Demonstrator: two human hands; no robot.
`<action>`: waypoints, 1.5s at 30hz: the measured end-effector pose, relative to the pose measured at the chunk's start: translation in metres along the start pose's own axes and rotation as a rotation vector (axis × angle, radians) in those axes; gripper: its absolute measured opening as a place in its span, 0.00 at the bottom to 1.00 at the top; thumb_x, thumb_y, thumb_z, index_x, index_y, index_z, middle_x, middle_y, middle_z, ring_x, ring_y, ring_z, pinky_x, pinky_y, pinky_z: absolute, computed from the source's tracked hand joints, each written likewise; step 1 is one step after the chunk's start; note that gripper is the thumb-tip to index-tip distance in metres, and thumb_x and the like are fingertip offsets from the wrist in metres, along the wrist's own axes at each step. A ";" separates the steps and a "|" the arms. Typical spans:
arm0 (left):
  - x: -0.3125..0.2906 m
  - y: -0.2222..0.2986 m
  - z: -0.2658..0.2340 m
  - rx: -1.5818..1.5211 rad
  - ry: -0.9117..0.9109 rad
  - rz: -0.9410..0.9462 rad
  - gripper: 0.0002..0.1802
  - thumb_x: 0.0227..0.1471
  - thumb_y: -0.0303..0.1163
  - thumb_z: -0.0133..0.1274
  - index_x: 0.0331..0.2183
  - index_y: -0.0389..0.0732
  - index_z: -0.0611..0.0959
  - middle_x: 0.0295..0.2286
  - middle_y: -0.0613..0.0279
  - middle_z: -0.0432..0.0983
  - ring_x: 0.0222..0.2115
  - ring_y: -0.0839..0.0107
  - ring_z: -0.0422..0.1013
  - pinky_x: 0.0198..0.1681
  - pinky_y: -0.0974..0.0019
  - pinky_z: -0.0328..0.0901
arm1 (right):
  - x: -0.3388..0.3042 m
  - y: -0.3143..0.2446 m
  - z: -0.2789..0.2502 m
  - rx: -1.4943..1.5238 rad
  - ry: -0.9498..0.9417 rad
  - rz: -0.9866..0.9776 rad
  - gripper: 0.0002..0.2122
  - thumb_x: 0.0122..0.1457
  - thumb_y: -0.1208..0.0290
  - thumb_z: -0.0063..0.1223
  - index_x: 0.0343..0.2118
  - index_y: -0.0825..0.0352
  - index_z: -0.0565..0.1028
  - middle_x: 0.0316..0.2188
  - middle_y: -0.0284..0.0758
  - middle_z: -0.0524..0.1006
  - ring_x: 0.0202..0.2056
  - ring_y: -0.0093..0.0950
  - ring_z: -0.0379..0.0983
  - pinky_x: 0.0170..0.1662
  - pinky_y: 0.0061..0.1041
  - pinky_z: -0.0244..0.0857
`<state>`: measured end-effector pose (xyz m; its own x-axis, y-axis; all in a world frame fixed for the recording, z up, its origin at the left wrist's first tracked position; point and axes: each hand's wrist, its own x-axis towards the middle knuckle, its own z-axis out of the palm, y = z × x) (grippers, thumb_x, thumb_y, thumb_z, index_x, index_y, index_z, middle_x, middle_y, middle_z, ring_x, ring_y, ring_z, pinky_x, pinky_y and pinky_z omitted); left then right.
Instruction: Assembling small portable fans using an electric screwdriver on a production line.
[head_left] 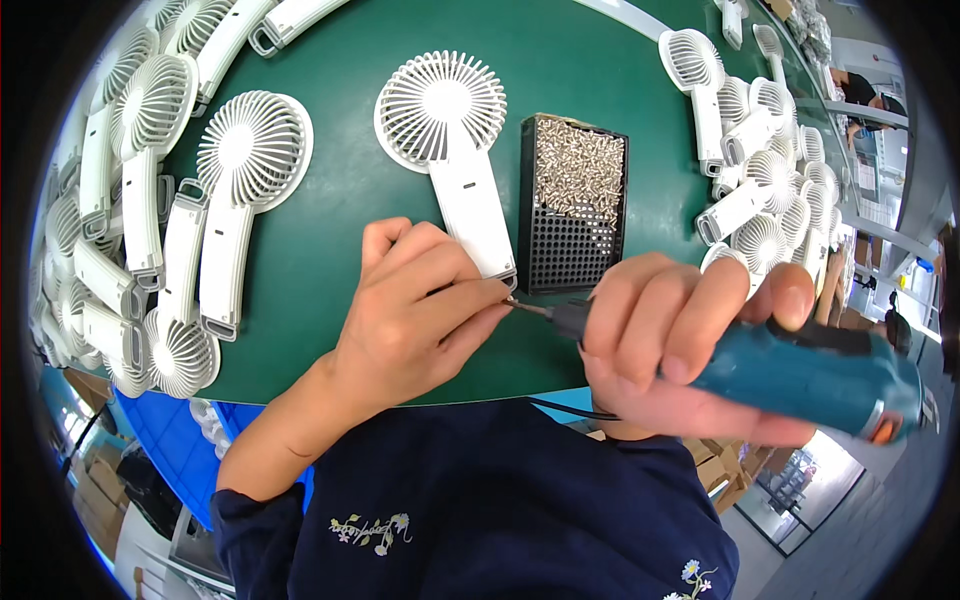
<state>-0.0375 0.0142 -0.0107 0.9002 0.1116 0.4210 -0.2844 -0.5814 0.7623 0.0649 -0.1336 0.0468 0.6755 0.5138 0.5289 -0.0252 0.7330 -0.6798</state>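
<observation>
My right hand (pixel 690 345) is wrapped round a teal electric screwdriver (pixel 800 375), its dark nose and thin bit (pixel 530 308) pointing left. At the bit's tip, the thumb and forefinger of my left hand (pixel 410 310) are pinched together. Whatever lies between those fingertips is too small to make out. Just beyond them a white handheld fan (pixel 470 200) lies on the green table, round slatted head away from me and handle end close to the bit's tip. A black perforated tray (pixel 570 245) of small silver screws (pixel 578 165) sits right of the fan.
Many white handheld fans (pixel 150 110) are heaped on the left of the green table (pixel 330 130), with one fan (pixel 240 170) lying nearer the middle. More fans (pixel 765 180) are piled at the right. A blue bin (pixel 170 440) stands below the table's near left edge.
</observation>
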 end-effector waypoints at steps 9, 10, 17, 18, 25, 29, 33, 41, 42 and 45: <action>-0.002 -0.007 -0.003 -0.098 0.008 -0.077 0.14 0.35 0.21 0.65 0.30 0.41 0.83 0.24 0.66 0.70 0.26 0.67 0.66 0.34 0.65 0.58 | -0.002 0.009 0.019 -0.207 -0.140 0.017 0.40 0.49 0.29 0.53 0.54 0.55 0.59 0.25 0.35 0.69 0.15 0.29 0.63 0.19 0.31 0.62; -0.003 -0.007 -0.002 -0.116 0.013 -0.072 0.15 0.34 0.20 0.65 0.30 0.40 0.83 0.24 0.64 0.71 0.26 0.66 0.67 0.33 0.64 0.59 | -0.003 0.012 0.020 -0.196 -0.129 0.020 0.40 0.48 0.28 0.53 0.54 0.55 0.59 0.25 0.35 0.69 0.16 0.28 0.64 0.19 0.31 0.61; -0.005 -0.011 0.002 -0.211 0.039 -0.102 0.15 0.35 0.17 0.64 0.31 0.39 0.82 0.24 0.63 0.70 0.26 0.67 0.68 0.30 0.66 0.63 | -0.005 0.019 0.022 -0.232 -0.132 0.047 0.41 0.46 0.25 0.51 0.53 0.55 0.61 0.24 0.34 0.68 0.16 0.28 0.64 0.20 0.30 0.61; -0.005 -0.011 0.002 -0.214 0.042 -0.110 0.15 0.35 0.17 0.64 0.31 0.39 0.82 0.25 0.63 0.70 0.26 0.67 0.68 0.30 0.66 0.63 | -0.005 0.020 0.022 -0.231 -0.136 0.051 0.41 0.46 0.25 0.51 0.53 0.55 0.61 0.24 0.34 0.68 0.16 0.28 0.64 0.20 0.30 0.61; -0.006 -0.010 0.003 -0.234 0.050 -0.121 0.14 0.36 0.17 0.63 0.30 0.39 0.81 0.25 0.63 0.71 0.27 0.66 0.69 0.30 0.65 0.65 | -0.006 0.023 0.022 -0.271 -0.143 0.048 0.42 0.45 0.23 0.48 0.53 0.55 0.61 0.23 0.35 0.69 0.14 0.28 0.63 0.19 0.30 0.60; -0.005 -0.012 0.003 -0.219 0.045 -0.124 0.14 0.36 0.17 0.63 0.30 0.40 0.81 0.25 0.63 0.71 0.27 0.66 0.69 0.31 0.64 0.65 | -0.006 0.028 0.020 -0.275 -0.176 0.024 0.41 0.46 0.24 0.49 0.52 0.56 0.62 0.22 0.34 0.68 0.14 0.27 0.62 0.17 0.29 0.59; -0.004 -0.014 0.004 -0.210 0.044 -0.099 0.14 0.37 0.18 0.63 0.31 0.40 0.81 0.26 0.62 0.72 0.28 0.64 0.69 0.32 0.63 0.65 | -0.005 0.026 0.022 -0.250 -0.124 -0.004 0.39 0.49 0.27 0.50 0.52 0.57 0.62 0.21 0.33 0.68 0.14 0.27 0.62 0.16 0.28 0.59; 0.001 0.005 -0.003 -0.114 0.017 -0.134 0.22 0.38 0.25 0.67 0.39 0.40 0.80 0.30 0.59 0.68 0.29 0.64 0.68 0.33 0.62 0.65 | 0.013 -0.014 0.006 -0.143 0.040 -0.168 0.33 0.56 0.35 0.50 0.50 0.61 0.62 0.22 0.32 0.67 0.12 0.21 0.62 0.14 0.22 0.57; 0.003 0.011 -0.002 0.061 -0.008 -0.166 0.27 0.37 0.29 0.68 0.43 0.42 0.80 0.34 0.57 0.67 0.33 0.61 0.66 0.36 0.60 0.64 | 0.014 -0.015 -0.003 -0.143 0.070 -0.194 0.33 0.56 0.34 0.49 0.50 0.61 0.62 0.23 0.31 0.66 0.12 0.20 0.62 0.15 0.22 0.57; 0.008 0.026 0.000 0.330 -0.088 -0.254 0.35 0.37 0.34 0.70 0.51 0.48 0.77 0.40 0.52 0.64 0.39 0.56 0.64 0.42 0.57 0.63 | 0.014 -0.019 -0.025 -0.138 0.235 -0.254 0.35 0.55 0.30 0.46 0.49 0.60 0.62 0.22 0.30 0.64 0.11 0.19 0.58 0.15 0.21 0.55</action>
<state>-0.0372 -0.0001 0.0123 0.9567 0.2237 0.1861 0.0579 -0.7730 0.6317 0.0928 -0.1519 0.0545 0.7984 0.1953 0.5696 0.2536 0.7488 -0.6123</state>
